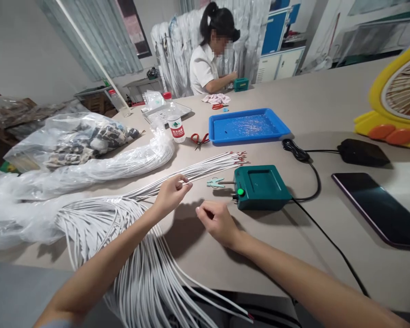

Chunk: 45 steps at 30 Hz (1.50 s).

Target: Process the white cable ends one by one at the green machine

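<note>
My left hand (171, 195) is closed in a pinch just in front of a bundle of white cables (208, 167). Whether a cable sits between its fingertips, I cannot make out. Close to the table, my right hand (219, 222) is curled into a loose fist with nothing visible in it. Ahead of both hands stands a green machine (263, 187) with a green button and a pale green, propeller-shaped piece (216, 182) on its shaft. The bundle's far ends show reddish-brown tips. More white cables (140, 269) spill over the table's front edge under my left forearm.
Behind the machine lie a blue tray (249, 125) with scraps, red-handled pliers (199, 141) and a cut bottle (176, 129). A phone (379, 207), black adapter (362, 152) and yellow fan (396, 95) are at right. Plastic-wrapped cables (105, 175) lie left. A co-worker (205, 66) sits opposite.
</note>
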Tool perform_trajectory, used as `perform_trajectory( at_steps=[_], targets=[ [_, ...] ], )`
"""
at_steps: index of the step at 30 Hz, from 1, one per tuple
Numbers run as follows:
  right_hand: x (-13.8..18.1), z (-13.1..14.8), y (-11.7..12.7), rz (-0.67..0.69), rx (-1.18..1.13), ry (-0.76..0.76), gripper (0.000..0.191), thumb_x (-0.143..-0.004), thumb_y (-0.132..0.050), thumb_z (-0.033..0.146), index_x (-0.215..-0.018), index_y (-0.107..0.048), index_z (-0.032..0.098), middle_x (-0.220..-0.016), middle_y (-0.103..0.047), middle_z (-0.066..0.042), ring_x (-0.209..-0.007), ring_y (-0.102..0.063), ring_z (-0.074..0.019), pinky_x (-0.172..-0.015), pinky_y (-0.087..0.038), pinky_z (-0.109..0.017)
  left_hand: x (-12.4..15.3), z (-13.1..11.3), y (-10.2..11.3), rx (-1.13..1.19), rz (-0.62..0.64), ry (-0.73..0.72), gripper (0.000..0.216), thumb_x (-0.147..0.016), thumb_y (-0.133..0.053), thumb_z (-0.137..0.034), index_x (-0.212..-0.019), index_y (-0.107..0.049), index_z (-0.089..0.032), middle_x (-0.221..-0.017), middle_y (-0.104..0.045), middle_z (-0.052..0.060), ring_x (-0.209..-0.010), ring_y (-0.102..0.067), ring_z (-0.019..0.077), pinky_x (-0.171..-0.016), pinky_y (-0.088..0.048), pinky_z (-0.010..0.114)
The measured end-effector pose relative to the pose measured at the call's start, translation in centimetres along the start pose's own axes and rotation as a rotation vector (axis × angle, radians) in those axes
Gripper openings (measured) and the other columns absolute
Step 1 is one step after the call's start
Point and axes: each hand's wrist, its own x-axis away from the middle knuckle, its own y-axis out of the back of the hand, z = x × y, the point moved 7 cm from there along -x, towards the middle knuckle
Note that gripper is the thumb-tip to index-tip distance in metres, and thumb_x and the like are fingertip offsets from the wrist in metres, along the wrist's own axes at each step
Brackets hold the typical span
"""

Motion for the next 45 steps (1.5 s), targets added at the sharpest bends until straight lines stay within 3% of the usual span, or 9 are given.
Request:
perform_trajectory(
  at_steps=[6,13,18,22,30,34,37,41,45],
  targets=[
    [0.3,0.4,0.0,-0.029,-0.021,0.008,0.034,-0.087,-0.044,0.024,-0.053,-0.037,0.02,-0.053,-0.039,0.003,-0.052,-0.037,-0.0101,-0.053,-0.028,-0.026,2.5,-2.8,-2.0,0.401,0.316,-0.073,0.045,-0.084,-0.051,-0.048,-0.054,-0.039,-0.017,-0.051,-0.027,-0.006,-0.049,-0.027,0.008,-0.047,-0.02,0.023],
    [0.7,1.7,0.3,0.043,-0.183,0.093,0.033,-0.088,-0.044,0.027,-0.057,-0.046,0.019,-0.056,-0.039,0.003,-0.053,-0.036,-0.0106,-0.054,-0.029,-0.026,3.9,-2.8,-2.3,0.792,0.579,0.0,0.04,-0.08,-0.061,-0.05,-0.066,-0.05,-0.014,-0.052,-0.034,-0.007,-0.046,-0.027,0.0051,-0.045,-0.019,0.02],
    [0.8,0.4,2.0,-0.174,-0.399,-0.084,0.042,-0.095,-0.032,0.039,-0.07,-0.058,0.018,-0.056,-0.039,0.002,-0.054,-0.038,-0.0117,-0.054,-0.032,-0.027,4.4,-2.3,-2.5,0.952,0.778,0.044,0.054,-0.075,-0.063,-0.058,-0.052,-0.036,-0.017,-0.042,-0.028,-0.008,-0.039,-0.021,0.0038,-0.044,-0.021,0.022],
    [0.6,0.2,3.4,-0.3,-0.508,-0.105,0.037,-0.091,-0.042,0.048,-0.101,-0.063,0.019,-0.068,-0.045,0.0,-0.056,-0.037,-0.0114,-0.05,-0.029,-0.025,5.7,-3.0,-3.6,0.868,0.948,0.057,0.057,-0.081,-0.053,-0.06,-0.046,-0.045,-0.016,-0.04,-0.036,-0.003,-0.037,-0.033,0.0072,-0.044,-0.028,0.025],
    [-0.2,-0.8,4.8,-0.417,-0.804,-0.215,0.029,-0.085,-0.054,0.045,-0.08,-0.06,0.017,-0.06,-0.043,0.003,-0.046,-0.032,-0.0065,-0.043,-0.022,-0.022,4.0,-2.6,-4.6,0.997,0.751,0.165,0.055,-0.086,-0.05,-0.054,-0.048,-0.037,-0.017,-0.037,-0.031,-0.008,-0.031,-0.028,0.004,-0.044,-0.034,0.022],
    [0.0,-0.6,4.8,-0.421,-0.724,-0.208,0.028,-0.086,-0.056,0.044,-0.08,-0.06,0.017,-0.06,-0.044,0.003,-0.045,-0.036,-0.0065,-0.043,-0.026,-0.022,4.5,-2.8,-4.8,0.805,0.858,0.095,0.054,-0.087,-0.048,-0.055,-0.052,-0.048,-0.014,-0.04,-0.044,-0.002,-0.036,-0.043,0.0082,-0.044,-0.035,0.022],
    [-0.1,-0.1,4.1,-0.325,-0.596,-0.186,0.029,-0.086,-0.056,0.043,-0.076,-0.061,0.017,-0.058,-0.043,0.003,-0.048,-0.038,-0.0079,-0.045,-0.03,-0.023,5.1,-4.0,-4.6,0.785,0.939,-0.005,0.05,-0.086,-0.051,-0.054,-0.064,-0.058,-0.01,-0.057,-0.058,0.004,-0.049,-0.057,0.012,-0.051,-0.041,0.023],
    [-0.5,0.7,2.5,-0.14,-0.491,-0.121,0.032,-0.086,-0.058,0.039,-0.065,-0.063,0.016,-0.064,-0.05,0.0,-0.062,-0.049,-0.0116,-0.058,-0.041,-0.026,4.6,-4.4,-4.1,0.985,0.821,0.003,0.043,-0.084,-0.057,-0.052,-0.076,-0.06,-0.01,-0.07,-0.059,0.004,-0.058,-0.062,0.0141,-0.059,-0.048,0.026],
    [-0.6,0.1,2.4,-0.179,-0.58,-0.183,0.02,-0.08,-0.065,0.034,-0.072,-0.067,0.016,-0.067,-0.05,0.002,-0.058,-0.05,-0.0096,-0.057,-0.042,-0.024,4.1,-3.9,-4.4,1.004,0.743,0.024,0.041,-0.082,-0.06,-0.049,-0.073,-0.06,-0.009,-0.068,-0.058,0.003,-0.051,-0.061,0.013,-0.051,-0.044,0.023]
  ],
)
